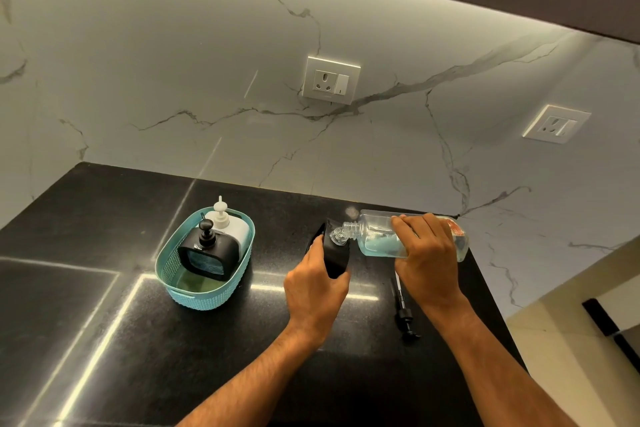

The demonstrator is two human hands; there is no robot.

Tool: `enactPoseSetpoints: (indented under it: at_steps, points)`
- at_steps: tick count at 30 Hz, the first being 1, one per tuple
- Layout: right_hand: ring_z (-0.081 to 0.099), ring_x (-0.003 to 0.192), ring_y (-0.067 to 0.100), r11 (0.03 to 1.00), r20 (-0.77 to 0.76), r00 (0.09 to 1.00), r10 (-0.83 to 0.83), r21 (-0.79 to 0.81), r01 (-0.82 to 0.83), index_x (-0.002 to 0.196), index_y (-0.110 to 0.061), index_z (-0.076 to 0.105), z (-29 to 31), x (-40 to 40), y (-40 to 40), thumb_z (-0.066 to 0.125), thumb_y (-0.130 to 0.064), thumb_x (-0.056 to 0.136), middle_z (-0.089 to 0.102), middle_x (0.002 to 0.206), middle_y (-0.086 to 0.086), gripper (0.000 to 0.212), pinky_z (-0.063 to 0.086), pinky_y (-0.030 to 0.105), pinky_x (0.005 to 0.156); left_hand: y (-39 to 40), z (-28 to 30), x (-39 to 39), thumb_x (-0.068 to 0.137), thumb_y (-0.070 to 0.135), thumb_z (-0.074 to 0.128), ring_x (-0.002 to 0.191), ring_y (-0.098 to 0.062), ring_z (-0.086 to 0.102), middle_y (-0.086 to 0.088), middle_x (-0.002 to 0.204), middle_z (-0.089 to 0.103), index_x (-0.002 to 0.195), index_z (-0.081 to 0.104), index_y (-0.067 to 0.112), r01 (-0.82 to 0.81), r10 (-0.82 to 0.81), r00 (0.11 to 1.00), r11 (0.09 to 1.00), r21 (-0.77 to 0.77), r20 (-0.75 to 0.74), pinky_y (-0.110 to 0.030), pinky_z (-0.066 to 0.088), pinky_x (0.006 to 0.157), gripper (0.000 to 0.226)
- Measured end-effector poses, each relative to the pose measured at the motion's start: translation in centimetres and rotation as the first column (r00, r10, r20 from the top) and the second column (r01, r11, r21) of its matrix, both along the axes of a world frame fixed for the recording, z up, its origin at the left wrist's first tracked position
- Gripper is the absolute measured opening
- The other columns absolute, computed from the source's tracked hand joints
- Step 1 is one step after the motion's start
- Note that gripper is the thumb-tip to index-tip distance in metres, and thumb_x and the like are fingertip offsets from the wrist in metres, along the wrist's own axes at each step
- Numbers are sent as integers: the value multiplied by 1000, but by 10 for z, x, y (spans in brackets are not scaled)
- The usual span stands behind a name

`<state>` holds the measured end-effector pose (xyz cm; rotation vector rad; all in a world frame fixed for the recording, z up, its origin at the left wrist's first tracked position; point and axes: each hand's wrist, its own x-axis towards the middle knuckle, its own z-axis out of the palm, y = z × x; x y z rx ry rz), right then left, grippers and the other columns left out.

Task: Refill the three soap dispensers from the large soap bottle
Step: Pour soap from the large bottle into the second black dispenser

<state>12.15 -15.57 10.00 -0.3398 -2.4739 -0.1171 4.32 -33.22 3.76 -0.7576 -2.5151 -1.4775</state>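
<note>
My right hand [427, 255] grips the large clear soap bottle [377, 236], tipped almost level with its open neck pointing left and pale blue soap pooled along its lower side. The neck sits over the top of a black dispenser [335, 255], which my left hand [313, 288] holds on the black counter. That dispenser's black pump [404, 312] lies loose on the counter just right of it. A second black dispenser [207, 255] and a white dispenser [230, 224], both with pumps on, stand in a teal basket [180, 291] to the left.
The black counter [104, 288] ends at a marble wall behind and drops off at its right edge near my right arm. Two wall sockets [330, 80] sit above the counter. Dark cabinets hang overhead.
</note>
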Motion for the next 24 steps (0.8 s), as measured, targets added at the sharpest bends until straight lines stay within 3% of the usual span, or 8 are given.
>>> enactPoseSetpoints:
  at_steps: [24]
  points:
    - [67,102,35,1000,26,1000,-6,-5,6,115,-2,72,1,1,0,95,-8,61,72,110,16,60,59,49,84,-1,2,2,83,25,86,98,-19,74,-5,116,75,137,60,10,9,-9,1000,1000,2,5,-27,63,81,62]
